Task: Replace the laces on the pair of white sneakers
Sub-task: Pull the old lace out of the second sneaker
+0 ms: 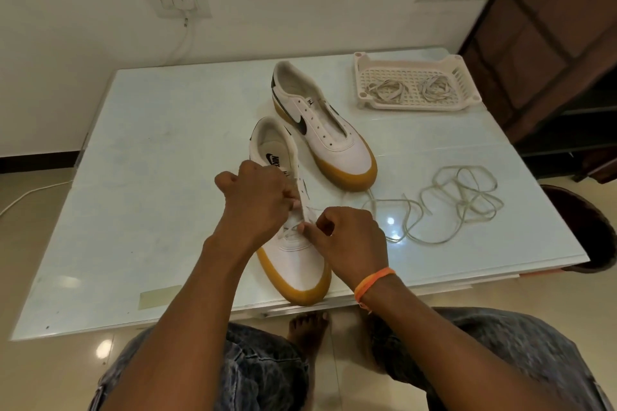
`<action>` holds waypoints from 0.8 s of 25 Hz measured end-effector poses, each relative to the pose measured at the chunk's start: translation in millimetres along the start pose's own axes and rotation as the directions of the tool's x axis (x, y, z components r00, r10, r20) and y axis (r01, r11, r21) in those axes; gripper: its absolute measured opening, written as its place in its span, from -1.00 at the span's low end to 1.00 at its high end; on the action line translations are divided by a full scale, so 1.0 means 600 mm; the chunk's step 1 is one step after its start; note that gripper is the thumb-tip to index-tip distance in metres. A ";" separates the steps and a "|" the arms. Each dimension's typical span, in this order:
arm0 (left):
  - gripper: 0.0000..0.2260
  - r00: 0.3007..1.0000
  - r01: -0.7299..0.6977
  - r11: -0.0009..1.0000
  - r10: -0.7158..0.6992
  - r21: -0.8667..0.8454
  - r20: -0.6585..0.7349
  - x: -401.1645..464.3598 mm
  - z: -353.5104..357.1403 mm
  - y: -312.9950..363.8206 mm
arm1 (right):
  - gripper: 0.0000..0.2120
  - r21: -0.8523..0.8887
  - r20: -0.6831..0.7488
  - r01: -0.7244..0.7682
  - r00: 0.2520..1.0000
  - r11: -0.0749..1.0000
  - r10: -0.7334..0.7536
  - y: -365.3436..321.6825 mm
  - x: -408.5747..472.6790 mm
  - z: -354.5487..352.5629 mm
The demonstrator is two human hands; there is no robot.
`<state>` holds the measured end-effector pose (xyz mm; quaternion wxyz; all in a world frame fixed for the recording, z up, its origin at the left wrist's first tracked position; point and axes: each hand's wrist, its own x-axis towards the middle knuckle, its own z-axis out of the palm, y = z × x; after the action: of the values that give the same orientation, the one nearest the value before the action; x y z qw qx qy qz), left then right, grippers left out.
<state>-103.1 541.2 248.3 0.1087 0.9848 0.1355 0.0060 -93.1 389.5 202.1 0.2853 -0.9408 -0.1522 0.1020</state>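
Observation:
Two white sneakers with gum soles lie on a glass table [150, 150]. The near sneaker [297, 264] has a white lace [293, 227] crossed through its lower eyelets. My left hand [257, 197] pinches one part of that lace over the tongue. My right hand [347, 237] pinches another part at the shoe's right side. The far sneaker [334, 137] has bare eyelets and no lace in it. A loose white lace [447, 207] sprawls in loops on the table to the right of my hands.
A cream plastic tray [460, 73] at the back right holds two bundled laces. A strip of tape [157, 299] sits near the table's front edge. A dark wooden cabinet [551, 27] stands to the right, and a white cable [30, 193] runs along the floor at left.

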 end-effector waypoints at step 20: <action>-0.87 0.981 0.089 0.978 -0.119 -0.189 -0.153 -0.004 -0.023 -0.040 | -0.67 0.111 -0.089 -0.031 0.995 0.993 0.041 0.000 -0.013 0.017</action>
<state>-112.3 566.0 256.9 0.1865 0.9585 0.1942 0.0934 -103.1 392.0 194.6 0.3413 -0.9299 -0.1164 0.0723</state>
